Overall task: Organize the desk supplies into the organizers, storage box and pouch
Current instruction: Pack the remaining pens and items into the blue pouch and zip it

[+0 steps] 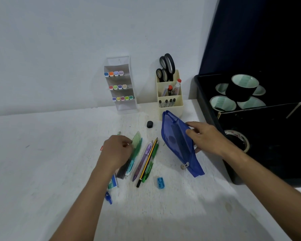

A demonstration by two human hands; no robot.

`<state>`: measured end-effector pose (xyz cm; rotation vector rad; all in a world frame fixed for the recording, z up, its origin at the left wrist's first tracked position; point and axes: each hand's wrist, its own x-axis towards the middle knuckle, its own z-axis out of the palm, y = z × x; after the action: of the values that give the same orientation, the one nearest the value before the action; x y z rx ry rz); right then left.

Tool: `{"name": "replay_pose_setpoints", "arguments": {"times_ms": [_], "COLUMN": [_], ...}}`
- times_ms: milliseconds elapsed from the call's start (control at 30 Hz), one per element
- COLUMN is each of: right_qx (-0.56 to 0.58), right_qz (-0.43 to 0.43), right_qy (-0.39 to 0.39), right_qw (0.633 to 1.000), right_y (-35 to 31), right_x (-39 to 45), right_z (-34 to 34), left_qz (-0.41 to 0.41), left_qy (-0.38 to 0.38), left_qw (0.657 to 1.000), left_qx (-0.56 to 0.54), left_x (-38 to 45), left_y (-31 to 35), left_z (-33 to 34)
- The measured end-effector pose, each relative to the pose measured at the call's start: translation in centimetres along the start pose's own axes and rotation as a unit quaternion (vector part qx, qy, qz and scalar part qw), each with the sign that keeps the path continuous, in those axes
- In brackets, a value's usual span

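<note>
At centre frame on the bench [42, 171], our right hand [207, 138] grips the open blue pouch [176, 141], while our left hand [116, 152] pinches a green ruler [136, 139] beside the pens [146, 162] and sharpener [160, 183].

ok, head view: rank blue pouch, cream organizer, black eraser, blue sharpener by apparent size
1. blue pouch, though it is nearer the camera
2. cream organizer
3-4. blue sharpener and black eraser look alike; the sharpener is nearer, so unranked
</note>
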<state>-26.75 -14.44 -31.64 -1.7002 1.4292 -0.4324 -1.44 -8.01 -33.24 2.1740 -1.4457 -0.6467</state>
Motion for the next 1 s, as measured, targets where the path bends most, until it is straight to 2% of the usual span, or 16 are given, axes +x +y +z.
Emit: {"name": "replay_pose_setpoints", "arguments": {"times_ms": [133, 267, 367, 533, 600, 733, 800, 867, 933, 1000], "right_qx": [0.031, 0.071, 0.086, 0.09, 0.089, 0.08, 0.073, 0.07, 0.066, 0.06], "right_qz": [-0.001, -0.003, -0.005, -0.007, -0.011, -0.011, -0.013, -0.013, -0.009, -0.009], "right_qy": [-0.005, -0.01, -0.013, -0.006, -0.006, 0.004, 0.01, 0.02, 0.03, 0.035], "right_qw": [1.0, 0.997, 0.996, 0.996, 0.996, 0.997, 0.997, 0.997, 0.997, 0.998], "right_y": [-0.2, -0.4, -0.4, -0.3, -0.3, -0.2, -0.1, -0.1, 0.0, 0.1], "right_x": [-0.2, -0.4, -0.5, -0.4, -0.4, -0.3, -0.2, -0.2, -0.2, -0.1], "right_z": [-0.1, -0.1, -0.2, -0.2, -0.2, -0.1, 0.0, -0.1, -0.1, -0.1], "left_qz": [0.0, -0.013, 0.004, 0.054, 0.084, 0.114, 0.135, 0.154, 0.139, 0.102], "left_qy": [0.001, -0.071, -0.069, -0.004, -0.01, -0.08, -0.075, -0.039, -0.01, -0.014], "left_qw": [0.975, 0.959, 0.973, 0.989, 0.991, 0.99, 0.988, 0.987, 0.99, 0.994], "left_qx": [-0.222, -0.272, -0.218, -0.136, -0.1, 0.005, 0.011, -0.009, 0.004, 0.044], "left_x": [-0.2, -0.1, 0.1, -0.4, -0.7, -0.9, -1.1, -1.1, -0.6, 0.1], "left_y": [3.1, 6.5, 8.2, 9.9, 10.1, 9.4, 8.8, 8.0, 6.7, 4.9], "left_z": [-0.2, 1.8, 4.4, 7.1, 7.7, 7.9, 7.3, 6.3, 5.1, 3.9]}}
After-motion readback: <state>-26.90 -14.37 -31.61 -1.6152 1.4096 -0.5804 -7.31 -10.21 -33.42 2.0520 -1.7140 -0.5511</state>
